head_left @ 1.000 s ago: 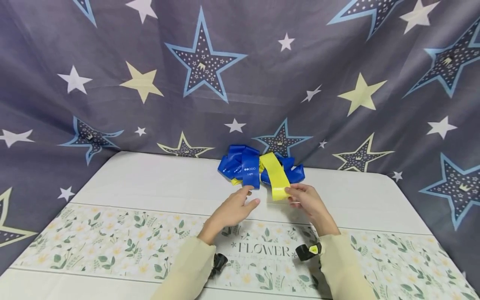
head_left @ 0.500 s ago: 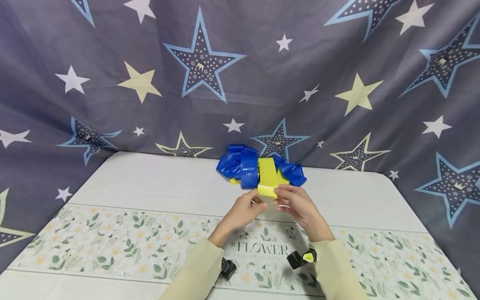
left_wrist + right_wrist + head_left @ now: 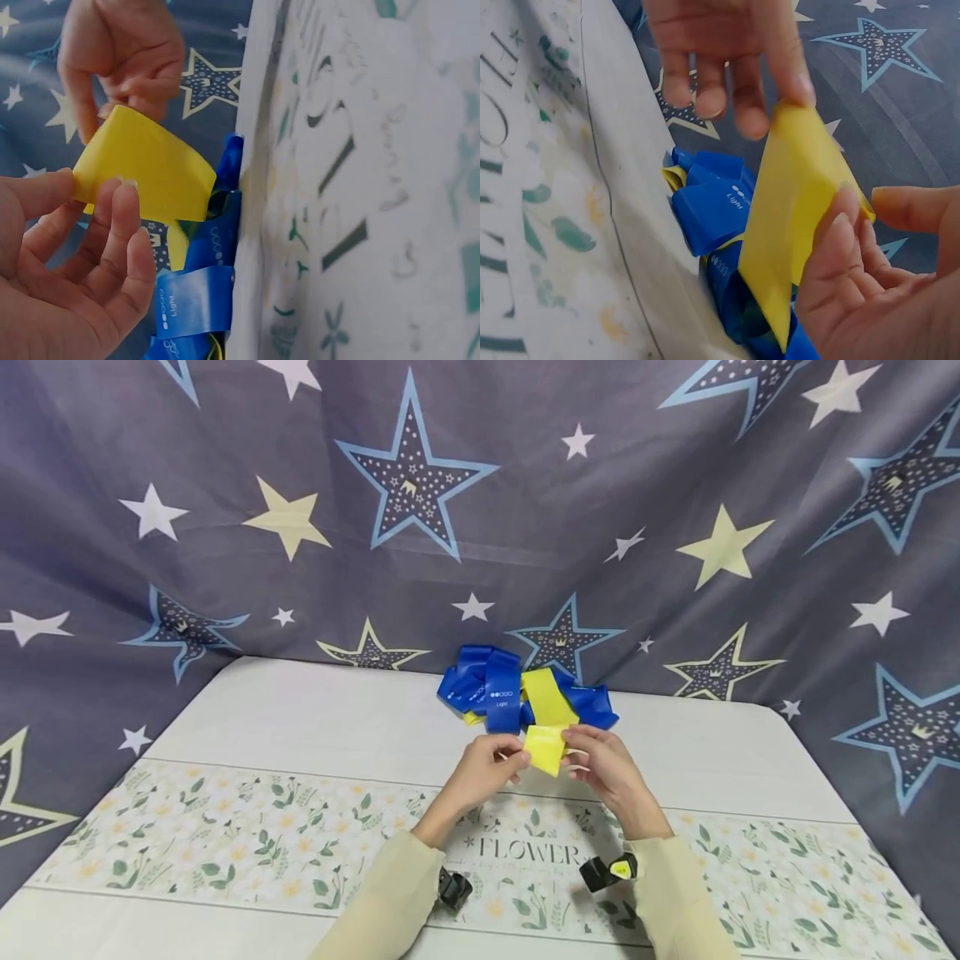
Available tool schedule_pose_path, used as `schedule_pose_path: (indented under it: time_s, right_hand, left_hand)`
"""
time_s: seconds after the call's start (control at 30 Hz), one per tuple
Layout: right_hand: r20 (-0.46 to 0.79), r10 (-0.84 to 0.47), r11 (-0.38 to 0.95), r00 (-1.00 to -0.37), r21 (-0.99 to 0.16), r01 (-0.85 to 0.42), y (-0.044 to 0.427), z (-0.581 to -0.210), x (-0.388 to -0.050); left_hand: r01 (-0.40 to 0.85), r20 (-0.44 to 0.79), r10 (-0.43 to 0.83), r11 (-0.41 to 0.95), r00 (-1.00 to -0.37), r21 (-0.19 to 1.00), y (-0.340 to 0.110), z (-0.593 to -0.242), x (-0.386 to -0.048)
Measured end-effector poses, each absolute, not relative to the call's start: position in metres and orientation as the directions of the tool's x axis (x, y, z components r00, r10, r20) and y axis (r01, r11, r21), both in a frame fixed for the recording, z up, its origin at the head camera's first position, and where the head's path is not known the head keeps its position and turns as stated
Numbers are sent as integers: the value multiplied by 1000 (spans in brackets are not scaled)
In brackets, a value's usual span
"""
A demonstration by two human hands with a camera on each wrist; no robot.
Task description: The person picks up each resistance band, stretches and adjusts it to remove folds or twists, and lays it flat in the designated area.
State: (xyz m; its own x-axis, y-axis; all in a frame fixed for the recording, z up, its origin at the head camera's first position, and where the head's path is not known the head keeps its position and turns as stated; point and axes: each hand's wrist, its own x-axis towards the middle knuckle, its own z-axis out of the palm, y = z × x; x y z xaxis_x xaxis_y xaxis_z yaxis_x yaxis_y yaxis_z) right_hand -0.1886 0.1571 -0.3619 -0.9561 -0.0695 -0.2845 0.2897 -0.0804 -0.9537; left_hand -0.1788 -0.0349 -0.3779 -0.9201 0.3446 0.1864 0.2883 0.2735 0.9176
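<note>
A flat yellow band (image 3: 545,748) is stretched between both hands near the table's back. The left hand (image 3: 483,770) pinches its left edge between thumb and fingers; the right hand (image 3: 609,768) pinches the right edge. In the left wrist view the left hand (image 3: 67,277) has its fingertips against the yellow band (image 3: 146,169). The right wrist view shows the right hand (image 3: 885,277) gripping the other side of the yellow band (image 3: 787,195). Behind them lies a heap of blue bands (image 3: 502,693), printed "Light", with a yellow strip among them.
The white table cover (image 3: 337,718) carries a floral strip (image 3: 262,835) with the word FLOWER. A dark curtain with stars (image 3: 300,585) hangs directly behind the table. Black straps with small devices are on both wrists.
The left hand has moved right and taken hold of the yellow band's edge. The band's near end has come forward from the heap and lies between both hands.
</note>
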Motion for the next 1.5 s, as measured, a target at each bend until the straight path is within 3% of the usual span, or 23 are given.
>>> schedule_pose_path:
  time_s: [0.3, 0.43, 0.53, 0.7, 0.87, 0.97, 1.2, 1.5]
  right_hand:
    - [-290, -128, 140, -948, -952, 272, 162, -363, -188]
    - [-361, -153, 297, -920, -905, 306, 165, -365, -187]
    - [-448, -208, 344, -869, -866, 364, 166, -371, -185]
    - [-474, -374, 185, -798, -881, 436, 165, -382, -188]
    - [-372, -431, -120, -822, -880, 460, 162, -388, -192]
    - [-340, -407, -221, -848, -864, 453, 160, -389, -191]
    - [-334, -296, -307, -895, -854, 420, 158, -389, -188]
    - [-306, -244, -308, -920, -876, 372, 159, -386, -188]
  left_hand:
    - [212, 140, 248, 296, -959, 931, -34, -369, -176]
    - [180, 128, 204, 265, -971, 947, -35, -369, -175]
    - [160, 119, 174, 245, -978, 956, -36, -368, -173]
    - [140, 109, 149, 222, -983, 965, -36, -362, -171]
    - [150, 116, 168, 201, -979, 968, -35, -355, -168]
    - [140, 102, 186, 209, -977, 968, -35, -352, -165]
    - [155, 100, 254, 207, -962, 966, -31, -351, -162]
    - [196, 140, 323, 147, -936, 970, -25, -343, -159]
